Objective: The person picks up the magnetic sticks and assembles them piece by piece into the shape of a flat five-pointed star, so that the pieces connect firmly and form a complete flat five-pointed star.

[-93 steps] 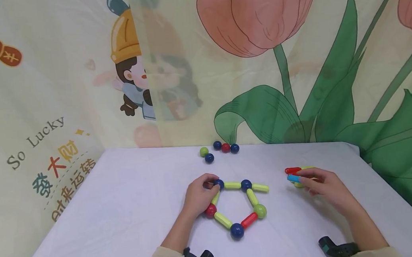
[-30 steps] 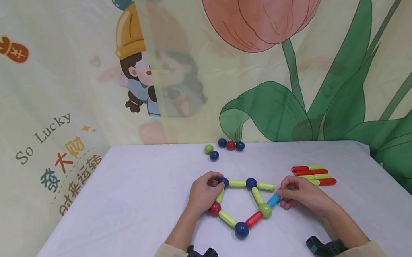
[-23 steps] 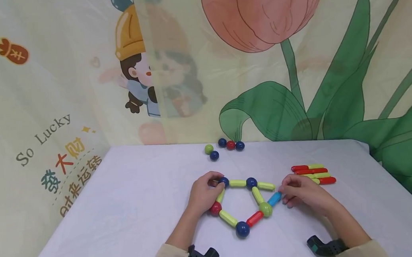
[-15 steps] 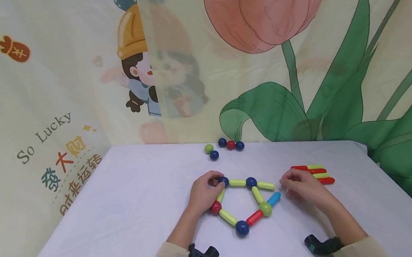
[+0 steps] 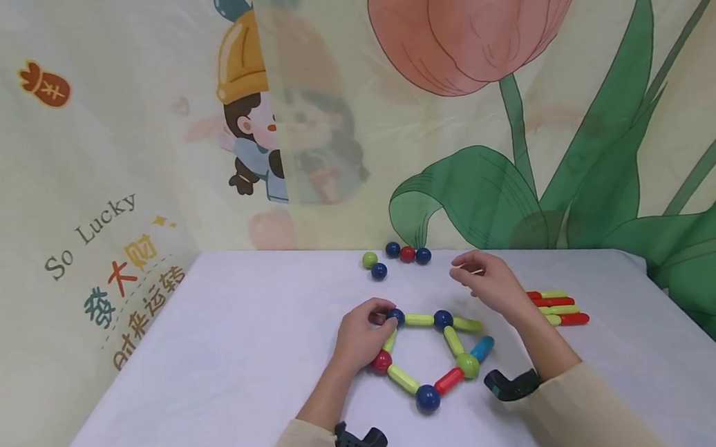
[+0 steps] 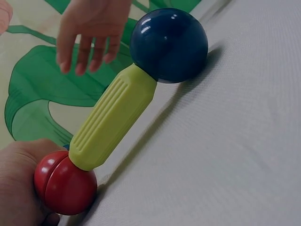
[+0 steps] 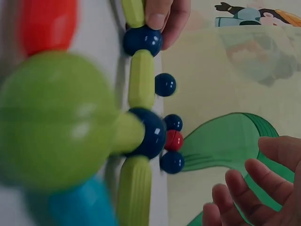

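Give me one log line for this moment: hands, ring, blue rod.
left hand: pinching back-left blue ball | right hand: empty | five-ball ring: closed | blue rod: on green ball, outer end free

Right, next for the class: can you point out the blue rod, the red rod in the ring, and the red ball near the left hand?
Blue rod (image 5: pixel 483 348): head view, middle of its side.
Red rod (image 5: pixel 449 382): head view, middle of its length.
Red ball (image 6: pixel 69 185): left wrist view, middle of its visible face.

Glossy smooth balls (image 6: pixel 169 44), grooved plastic rods (image 6: pixel 113 117), matt woven tablecloth (image 6: pixel 225 141), backdrop (image 5: pixel 137 93) perhaps thin cloth
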`<state>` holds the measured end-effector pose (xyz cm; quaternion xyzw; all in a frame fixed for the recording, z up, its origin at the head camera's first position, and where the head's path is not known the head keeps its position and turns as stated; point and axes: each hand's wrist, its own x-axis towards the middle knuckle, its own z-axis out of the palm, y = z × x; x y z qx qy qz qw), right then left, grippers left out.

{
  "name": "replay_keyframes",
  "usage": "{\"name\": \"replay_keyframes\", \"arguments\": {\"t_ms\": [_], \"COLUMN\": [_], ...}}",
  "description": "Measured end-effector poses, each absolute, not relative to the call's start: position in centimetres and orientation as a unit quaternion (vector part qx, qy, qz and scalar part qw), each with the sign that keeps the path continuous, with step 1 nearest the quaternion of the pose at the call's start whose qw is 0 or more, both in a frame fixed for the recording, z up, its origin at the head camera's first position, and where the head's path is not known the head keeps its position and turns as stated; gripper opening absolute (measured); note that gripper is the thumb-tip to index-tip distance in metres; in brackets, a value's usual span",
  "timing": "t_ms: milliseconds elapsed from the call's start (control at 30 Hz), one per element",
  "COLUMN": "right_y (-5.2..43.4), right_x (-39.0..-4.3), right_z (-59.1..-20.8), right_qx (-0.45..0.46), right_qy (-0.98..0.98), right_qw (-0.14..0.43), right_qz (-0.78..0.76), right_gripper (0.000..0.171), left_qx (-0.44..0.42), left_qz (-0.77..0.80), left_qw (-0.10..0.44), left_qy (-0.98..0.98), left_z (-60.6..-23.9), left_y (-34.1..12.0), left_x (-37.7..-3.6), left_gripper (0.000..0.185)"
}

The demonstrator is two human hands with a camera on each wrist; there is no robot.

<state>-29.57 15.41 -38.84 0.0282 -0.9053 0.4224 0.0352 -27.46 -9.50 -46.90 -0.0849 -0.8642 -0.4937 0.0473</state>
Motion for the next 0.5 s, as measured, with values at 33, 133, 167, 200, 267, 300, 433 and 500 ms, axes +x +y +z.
{"name": "replay_keyframes", "arguments": {"t_ms": [33,133,167,200,267,300,433,500], "right_y": [15.0,13.7,13.4,13.1,12.7,12.5,12.2,12.1], "right_x": [-30.1,-31.7,-32.2,-32.7,-33.6,-34.0,-35.4,-36.1], "right_z": [-38.7,-38.6,-38.7,-38.8,-39.1,-39.3,-40.1,-40.6], "right_qx": [0.028,0.041,0.044,0.047,0.047,0.042,0.018,0.003], "right_qy": [-0.904,-0.895,-0.891,-0.888,-0.885,-0.884,-0.885,-0.882], "right_qw": [0.038,0.034,0.029,0.022,0.008,0.003,0.001,-0.002], "right_qz": [0.424,0.443,0.451,0.457,0.464,0.465,0.466,0.471], "right_gripper": [0.042,0.046,0.047,0.049,0.051,0.052,0.057,0.061], "left_qx": [-0.085,-0.081,-0.080,-0.077,-0.077,-0.077,-0.080,-0.078], "left_qz": [-0.493,-0.490,-0.489,-0.488,-0.489,-0.490,-0.497,-0.499], "left_qw": [0.047,0.055,0.056,0.055,0.052,0.049,0.041,0.043], "left_qy": [-0.864,-0.866,-0.867,-0.868,-0.867,-0.867,-0.863,-0.862], "left_z": [-46.9,-47.0,-47.0,-47.0,-47.0,-47.0,-47.0,-46.9], "left_y": [-9.5,-9.6,-9.7,-9.7,-9.7,-9.6,-9.4,-9.3], "left_x": [-27.5,-27.6,-27.6,-27.6,-27.6,-27.5,-27.5,-27.5], "left_gripper": [0.026,0.025,0.025,0.025,0.025,0.025,0.026,0.026]}}
